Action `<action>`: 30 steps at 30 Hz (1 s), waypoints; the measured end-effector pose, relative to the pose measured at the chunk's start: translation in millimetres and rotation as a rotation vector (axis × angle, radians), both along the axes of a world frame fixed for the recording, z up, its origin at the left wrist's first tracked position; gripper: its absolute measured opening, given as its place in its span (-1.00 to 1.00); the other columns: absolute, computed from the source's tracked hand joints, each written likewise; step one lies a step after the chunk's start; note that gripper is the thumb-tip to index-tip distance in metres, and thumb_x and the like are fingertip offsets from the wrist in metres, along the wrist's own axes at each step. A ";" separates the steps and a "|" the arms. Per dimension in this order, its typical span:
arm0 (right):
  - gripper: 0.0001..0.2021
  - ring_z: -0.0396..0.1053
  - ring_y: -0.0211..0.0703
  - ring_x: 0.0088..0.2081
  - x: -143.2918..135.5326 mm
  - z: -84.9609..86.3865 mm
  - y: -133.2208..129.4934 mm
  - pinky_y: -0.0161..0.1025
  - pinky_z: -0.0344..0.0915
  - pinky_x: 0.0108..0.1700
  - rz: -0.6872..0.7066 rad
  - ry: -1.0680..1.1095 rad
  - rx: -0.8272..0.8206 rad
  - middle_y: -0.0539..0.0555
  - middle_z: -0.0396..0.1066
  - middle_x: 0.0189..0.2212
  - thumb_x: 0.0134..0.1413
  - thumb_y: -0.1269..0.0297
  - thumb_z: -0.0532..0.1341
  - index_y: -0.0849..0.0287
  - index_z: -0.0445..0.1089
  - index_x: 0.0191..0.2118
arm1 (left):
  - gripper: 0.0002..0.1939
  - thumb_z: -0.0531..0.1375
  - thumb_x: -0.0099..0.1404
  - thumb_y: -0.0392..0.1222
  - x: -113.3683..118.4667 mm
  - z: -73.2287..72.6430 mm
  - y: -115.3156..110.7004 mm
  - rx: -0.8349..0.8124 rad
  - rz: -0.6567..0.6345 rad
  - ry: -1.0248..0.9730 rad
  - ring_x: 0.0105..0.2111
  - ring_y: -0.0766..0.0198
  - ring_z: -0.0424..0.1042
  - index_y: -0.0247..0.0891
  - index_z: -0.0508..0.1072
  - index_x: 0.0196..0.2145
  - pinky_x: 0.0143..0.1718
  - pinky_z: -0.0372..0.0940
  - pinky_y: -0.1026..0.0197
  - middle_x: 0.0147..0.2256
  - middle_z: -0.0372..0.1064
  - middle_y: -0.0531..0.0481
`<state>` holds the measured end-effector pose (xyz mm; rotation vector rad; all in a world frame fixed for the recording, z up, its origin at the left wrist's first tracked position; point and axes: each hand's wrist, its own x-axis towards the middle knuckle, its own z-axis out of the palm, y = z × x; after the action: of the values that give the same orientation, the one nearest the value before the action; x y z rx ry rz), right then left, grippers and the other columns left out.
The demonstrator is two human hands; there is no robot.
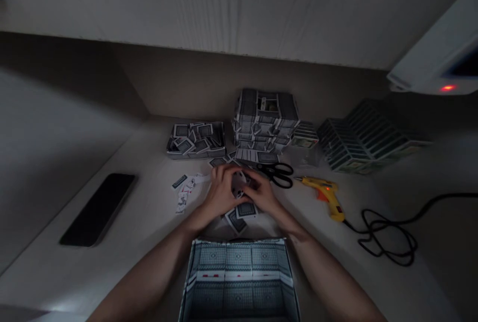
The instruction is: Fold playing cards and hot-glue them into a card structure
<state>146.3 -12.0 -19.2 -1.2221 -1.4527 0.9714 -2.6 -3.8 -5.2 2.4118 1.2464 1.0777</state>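
Between my two hands is a playing card (239,184), its white face with dark pips turned toward me and bent a little. My left hand (221,190) has its fingers curled around the card's left side. My right hand (262,192) grips the right side, thumb and fingers closing on it. Just below the hands lie loose playing cards (236,221), backs up. Nearest to me stands an open box made of playing cards (239,258), between my forearms. Black scissors (278,172) lie right of my right hand.
A yellow glue gun (326,193) with a black cord lies to the right. Behind are a card-built structure (266,120), a tray of cards (196,154) and stacked card packs (358,135). Card scraps (183,193) and a phone (97,210) lie left. A shelf (224,13) overhangs.
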 end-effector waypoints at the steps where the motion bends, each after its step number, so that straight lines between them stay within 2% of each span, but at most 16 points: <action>1: -0.67 0.34 -0.23 -0.45 0.1 -2.5 0.3 -0.25 0.29 -0.40 -0.027 -0.011 -0.011 0.04 0.46 -0.26 -0.16 0.31 0.20 0.11 0.43 -0.16 | -0.28 0.33 -0.14 0.03 -0.1 0.6 -0.2 -0.019 0.005 0.021 -0.06 0.01 0.10 -0.24 0.18 -0.05 -0.06 0.09 -0.05 -0.10 0.12 -0.15; 4: -0.76 0.36 -0.20 -0.46 -0.2 -8.4 1.4 -0.22 0.30 -0.39 -0.072 0.000 -0.033 0.01 0.48 -0.41 -0.13 0.27 0.18 0.11 0.47 -0.27 | -0.38 0.31 -0.09 -0.05 -0.5 1.6 -0.4 -0.071 0.010 0.063 -0.05 0.01 0.10 -0.20 0.23 -0.06 -0.07 0.10 -0.06 -0.11 0.13 -0.13; 8: -0.79 0.41 -0.15 -0.37 -1.2 -11.0 2.9 -0.19 0.33 -0.31 -0.092 0.059 -0.025 0.01 0.49 -0.38 -0.11 0.24 0.18 0.10 0.48 -0.30 | -0.43 0.29 -0.04 -0.10 -1.3 1.7 0.3 -0.080 0.003 0.056 -0.04 0.01 0.09 -0.20 0.25 -0.06 -0.05 0.11 -0.07 -0.10 0.14 -0.12; 14: -0.76 0.35 -0.22 -0.51 -0.6 -9.9 5.7 -0.26 0.30 -0.48 -0.154 0.178 -0.077 0.02 0.47 -0.43 -0.13 0.20 0.20 0.14 0.45 -0.28 | -0.22 0.34 -0.12 -0.19 -3.0 3.3 0.1 -0.103 -0.058 0.028 0.00 -0.01 0.08 -0.19 0.14 0.06 0.00 0.10 -0.09 -0.03 0.10 -0.15; 17: -0.75 0.35 -0.22 -0.49 0.7 -7.6 6.7 -0.28 0.29 -0.48 -0.197 0.220 -0.084 0.03 0.46 -0.43 -0.16 0.18 0.22 0.15 0.44 -0.30 | -0.21 0.32 -0.09 -0.19 -3.9 4.6 -0.5 -0.127 -0.100 -0.008 0.02 -0.01 0.09 -0.15 0.10 0.08 0.01 0.10 -0.09 -0.01 0.09 -0.15; 19: -0.76 0.35 -0.21 -0.45 1.5 -6.2 7.3 -0.27 0.30 -0.44 -0.216 0.233 -0.084 0.03 0.45 -0.43 -0.18 0.18 0.23 0.15 0.43 -0.32 | -0.23 0.33 -0.07 -0.12 -4.7 4.8 -0.4 -0.140 -0.123 -0.053 0.03 0.00 0.10 -0.15 0.11 0.08 0.02 0.10 -0.09 0.00 0.11 -0.16; 23: -0.77 0.34 -0.21 -0.44 2.0 -5.7 8.5 -0.28 0.29 -0.42 -0.213 0.254 -0.096 0.03 0.42 -0.43 -0.20 0.19 0.24 0.16 0.40 -0.34 | -0.21 0.35 -0.13 -0.01 -6.2 3.3 1.0 -0.168 -0.142 -0.174 0.03 0.01 0.14 -0.15 0.15 0.04 0.01 0.13 -0.08 -0.01 0.14 -0.16; 30: -0.77 0.33 -0.23 -0.44 2.8 -8.4 9.9 -0.31 0.27 -0.46 -0.113 0.242 -0.121 0.02 0.38 -0.41 -0.17 0.23 0.22 0.14 0.32 -0.29 | -0.32 0.31 -0.04 -0.08 -6.2 -6.7 3.7 -0.260 -0.169 -0.375 0.01 0.07 0.22 -0.16 0.17 0.03 -0.02 0.20 0.00 0.01 0.15 -0.18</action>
<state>149.1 -2.1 -27.5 -1.2138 -1.1378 1.1013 -8.8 -0.2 -11.9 1.9686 0.9716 1.1666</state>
